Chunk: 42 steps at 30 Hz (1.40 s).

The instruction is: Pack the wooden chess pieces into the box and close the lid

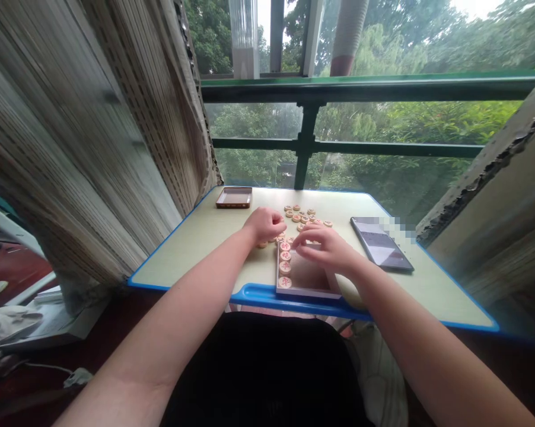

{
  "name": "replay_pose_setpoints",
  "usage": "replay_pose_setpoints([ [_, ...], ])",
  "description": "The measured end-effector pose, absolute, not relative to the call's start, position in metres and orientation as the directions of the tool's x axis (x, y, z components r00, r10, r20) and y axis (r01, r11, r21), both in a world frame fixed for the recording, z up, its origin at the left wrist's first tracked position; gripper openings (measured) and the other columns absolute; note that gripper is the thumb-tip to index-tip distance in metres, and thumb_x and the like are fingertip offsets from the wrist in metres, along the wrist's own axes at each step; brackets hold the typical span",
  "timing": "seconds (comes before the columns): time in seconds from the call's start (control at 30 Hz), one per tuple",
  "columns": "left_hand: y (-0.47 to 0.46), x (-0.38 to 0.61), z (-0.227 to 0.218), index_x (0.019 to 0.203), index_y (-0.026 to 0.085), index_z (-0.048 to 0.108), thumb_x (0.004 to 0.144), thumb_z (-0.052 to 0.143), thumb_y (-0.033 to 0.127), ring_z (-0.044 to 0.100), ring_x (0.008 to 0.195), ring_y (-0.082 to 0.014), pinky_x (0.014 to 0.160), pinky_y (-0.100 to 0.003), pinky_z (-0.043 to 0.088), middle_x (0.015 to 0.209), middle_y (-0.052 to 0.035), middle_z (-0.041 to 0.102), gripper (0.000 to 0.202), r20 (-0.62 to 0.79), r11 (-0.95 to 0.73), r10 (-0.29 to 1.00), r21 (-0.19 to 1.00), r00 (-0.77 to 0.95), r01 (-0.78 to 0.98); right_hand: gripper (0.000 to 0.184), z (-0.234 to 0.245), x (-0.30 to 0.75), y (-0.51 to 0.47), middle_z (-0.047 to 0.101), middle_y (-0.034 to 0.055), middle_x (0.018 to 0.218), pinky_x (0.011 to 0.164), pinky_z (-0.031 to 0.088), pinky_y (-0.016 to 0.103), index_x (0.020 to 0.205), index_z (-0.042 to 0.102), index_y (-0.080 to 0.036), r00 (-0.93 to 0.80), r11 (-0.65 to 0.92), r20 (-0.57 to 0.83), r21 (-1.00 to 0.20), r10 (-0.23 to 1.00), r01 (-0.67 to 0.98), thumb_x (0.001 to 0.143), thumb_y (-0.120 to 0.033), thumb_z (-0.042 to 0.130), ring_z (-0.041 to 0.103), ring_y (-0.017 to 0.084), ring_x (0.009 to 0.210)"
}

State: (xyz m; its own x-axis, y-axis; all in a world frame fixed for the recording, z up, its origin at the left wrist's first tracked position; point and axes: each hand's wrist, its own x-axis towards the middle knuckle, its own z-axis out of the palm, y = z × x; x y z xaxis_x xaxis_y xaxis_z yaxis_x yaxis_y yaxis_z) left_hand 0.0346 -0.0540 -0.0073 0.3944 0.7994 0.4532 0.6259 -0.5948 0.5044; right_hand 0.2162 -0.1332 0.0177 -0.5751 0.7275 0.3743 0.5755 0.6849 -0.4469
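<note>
My left hand (pixel 264 224) is curled into a loose fist over round wooden chess pieces (pixel 303 216) scattered on a small table (pixel 196 249); what it holds is hidden. My right hand (pixel 325 246) reaches left over the far end of a shallow wooden box (pixel 309 280), fingertips pinched near the pieces at its rim. A column of several pieces (pixel 285 264) with red characters lies along the box's left side.
A second wooden tray (pixel 234 197) sits at the table's far left. A smartphone (pixel 381 244) lies to the right of my hands. The table has a blue rim (pixel 267 295). A bamboo blind hangs at left, a green railing and glass stand behind.
</note>
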Motion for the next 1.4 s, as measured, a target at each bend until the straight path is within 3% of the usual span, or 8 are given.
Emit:
replay_pose_setpoints([
  [0.17,-0.058,0.033,-0.009,0.043,0.015,0.049,0.063,0.048,0.024,0.036,0.048,-0.0087,0.049,-0.023,0.027,0.042,0.0040,0.039,0.021,0.428,-0.576,0.813,0.494,0.395,0.651,0.021,-0.001,0.230,-0.107,0.064,0.0057,0.088,0.083,0.039,0.034,0.088,0.067,-0.019,-0.198,0.441,0.519,-0.400,0.832,0.803,0.079,-0.023,0.048,0.053,0.021,0.088],
  [0.33,-0.069,0.031,-0.002,0.056,0.015,0.059,0.067,0.047,0.026,0.047,0.054,-0.0112,0.053,-0.023,0.032,0.052,0.0003,0.055,0.020,0.404,-0.493,0.861,0.505,0.310,0.709,0.032,-0.018,0.248,-0.088,0.063,0.0091,0.107,0.094,0.034,0.037,0.104,0.066,-0.016,-0.100,0.282,0.489,-0.316,0.867,0.906,0.082,-0.022,0.042,0.051,0.023,0.099],
  [0.47,-0.082,0.032,0.003,0.062,0.017,0.063,0.070,0.052,0.034,0.049,0.055,-0.0143,0.052,-0.025,0.030,0.060,-0.0039,0.061,0.022,0.253,-0.451,0.890,0.373,0.379,0.810,0.031,-0.023,0.254,-0.082,0.065,0.0059,0.107,0.097,0.030,0.034,0.097,0.069,-0.018,-0.131,0.276,0.413,-0.314,0.901,0.909,0.083,-0.023,0.043,0.050,0.020,0.103],
  [0.57,-0.093,0.027,-0.003,0.065,0.017,0.063,0.078,0.045,0.039,0.052,0.058,-0.0168,0.052,-0.027,0.028,0.066,-0.0078,0.064,0.031,0.279,-0.437,0.892,0.321,0.357,0.841,0.031,-0.024,0.256,-0.080,0.067,0.0053,0.106,0.096,0.031,0.033,0.094,0.071,-0.018,-0.150,0.288,0.395,-0.318,0.907,0.903,0.083,-0.025,0.043,0.052,0.019,0.102],
  [0.77,-0.104,0.017,-0.017,0.068,0.017,0.061,0.087,0.033,0.042,0.055,0.064,-0.0167,0.056,-0.026,0.030,0.070,-0.0075,0.065,0.042,0.395,-0.361,0.904,0.496,0.166,0.790,0.031,-0.024,0.254,-0.079,0.066,0.0037,0.109,0.097,0.031,0.032,0.095,0.071,-0.020,-0.145,0.299,0.399,-0.357,0.906,0.885,0.080,-0.021,0.044,0.052,0.018,0.104],
  [1.0,-0.116,0.025,-0.026,0.078,0.017,0.063,0.085,0.040,0.037,0.058,0.065,-0.0142,0.059,-0.023,0.040,0.072,-0.0030,0.066,0.031,0.326,-0.326,0.940,0.769,0.100,0.550,0.038,-0.023,0.253,-0.081,0.068,-0.0021,0.104,0.097,0.032,0.031,0.086,0.073,-0.023,-0.110,0.273,0.369,-0.426,0.923,0.862,0.070,-0.010,0.041,0.049,0.018,0.105],
  [1.2,-0.125,0.027,-0.031,0.080,0.018,0.065,0.077,0.050,0.026,0.056,0.069,-0.0127,0.069,-0.024,0.044,0.085,-0.0026,0.066,0.017,0.431,-0.418,0.897,0.758,0.098,0.501,0.028,-0.016,0.251,-0.090,0.070,0.0017,0.091,0.093,0.034,0.029,0.079,0.072,-0.022,-0.091,0.254,0.329,-0.495,0.940,0.831,0.067,-0.015,0.048,0.048,0.020,0.103],
  [1.4,-0.122,0.027,-0.031,0.078,0.019,0.065,0.074,0.050,0.023,0.055,0.067,-0.0129,0.068,-0.025,0.045,0.082,-0.0016,0.066,0.016,0.358,-0.352,0.929,0.776,0.094,0.524,0.016,-0.013,0.248,-0.096,0.067,0.0042,0.082,0.089,0.036,0.032,0.075,0.070,-0.021,-0.072,0.236,0.301,-0.557,0.951,0.796,0.066,-0.025,0.057,0.047,0.023,0.100],
])
